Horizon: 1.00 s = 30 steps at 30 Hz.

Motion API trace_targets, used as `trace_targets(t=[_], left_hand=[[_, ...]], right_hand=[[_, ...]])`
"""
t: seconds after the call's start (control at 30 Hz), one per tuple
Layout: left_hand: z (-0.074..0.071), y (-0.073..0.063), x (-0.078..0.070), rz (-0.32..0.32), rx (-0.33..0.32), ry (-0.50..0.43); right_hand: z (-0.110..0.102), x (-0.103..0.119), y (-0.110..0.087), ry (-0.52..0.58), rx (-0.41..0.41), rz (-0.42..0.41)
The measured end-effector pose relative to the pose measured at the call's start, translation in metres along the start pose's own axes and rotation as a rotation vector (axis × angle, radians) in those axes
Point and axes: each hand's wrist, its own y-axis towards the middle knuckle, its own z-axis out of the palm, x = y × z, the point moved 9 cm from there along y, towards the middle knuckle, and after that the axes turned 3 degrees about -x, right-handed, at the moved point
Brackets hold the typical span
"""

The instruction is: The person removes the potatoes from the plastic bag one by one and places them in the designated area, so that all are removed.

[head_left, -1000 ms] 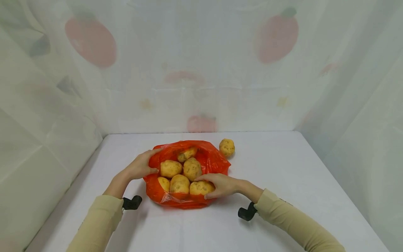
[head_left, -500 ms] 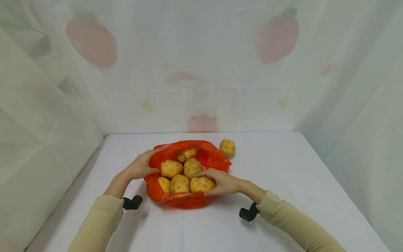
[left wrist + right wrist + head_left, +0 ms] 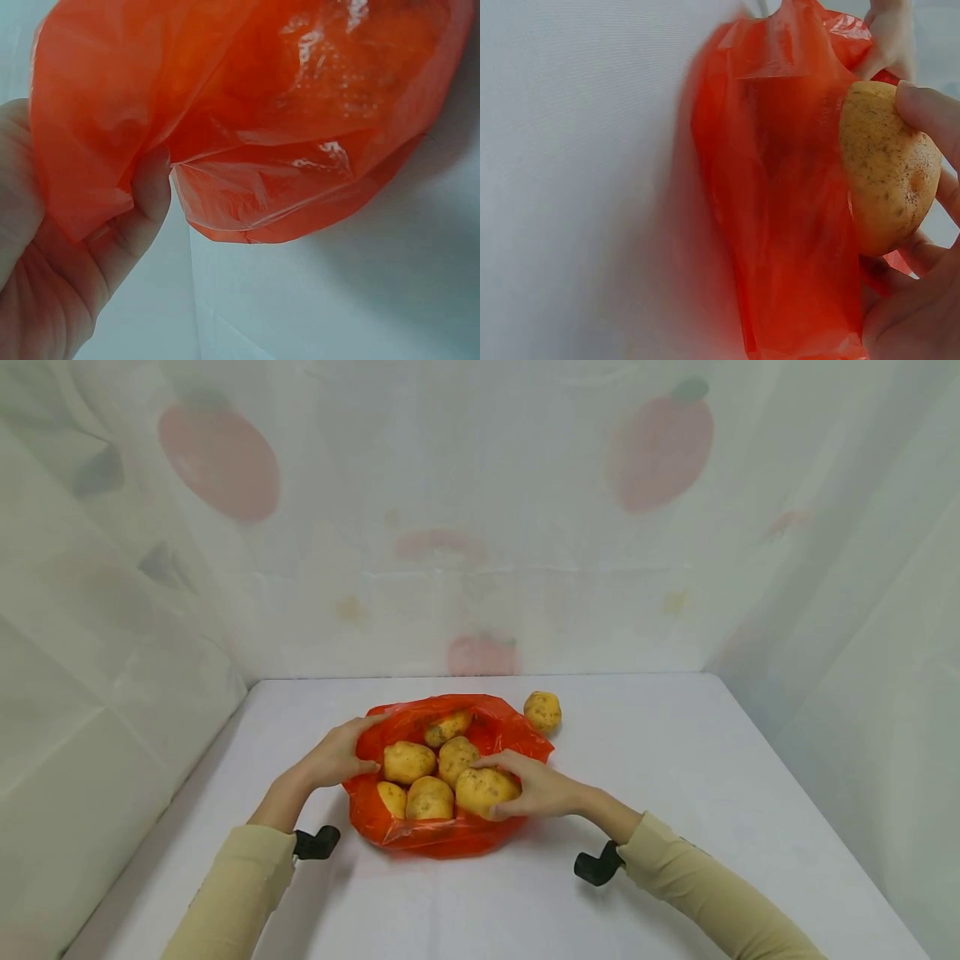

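A red plastic bag (image 3: 457, 843) lies on the table with its mouth spread, and several potatoes, such as a middle one (image 3: 430, 797), show inside. My left hand (image 3: 335, 758) grips the bag's left rim; in the left wrist view the thumb (image 3: 152, 187) presses against the film, and the other fingertips are partly hidden by it. At the bag's front right, my right hand (image 3: 543, 787) holds a potato (image 3: 482, 790) between thumb and fingers. In the right wrist view this potato (image 3: 889, 169) stands above the bag's near edge, its lower left side behind the film.
One loose potato (image 3: 542, 712) lies on the white table (image 3: 645, 760), just outside the bag at the back right. Pale printed curtains (image 3: 480, 527) stand behind the table and along both sides. A black wrist camera (image 3: 597, 864) juts out below the right sleeve.
My right hand has risen slightly and shifted a little to the right, lifting the potato with it. My left hand stays on the bag's rim.
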Motion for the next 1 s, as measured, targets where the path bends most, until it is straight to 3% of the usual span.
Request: trace_targets(t=[0.33, 0.67, 1.0], left_hand=[[0.0, 0.0, 0.0, -0.004, -0.004, 0.001], [0.0, 0.002, -0.004, 0.002, -0.007, -0.003], [0.001, 0.002, -0.003, -0.011, 0.003, -0.007]], right_hand=[[-0.013, 0.0, -0.002, 0.036, -0.042, 0.012], [-0.036, -0.001, -0.007, 0.019, -0.134, 0.001], [-0.062, -0.011, -0.017, 0.031, -0.223, 0.05]])
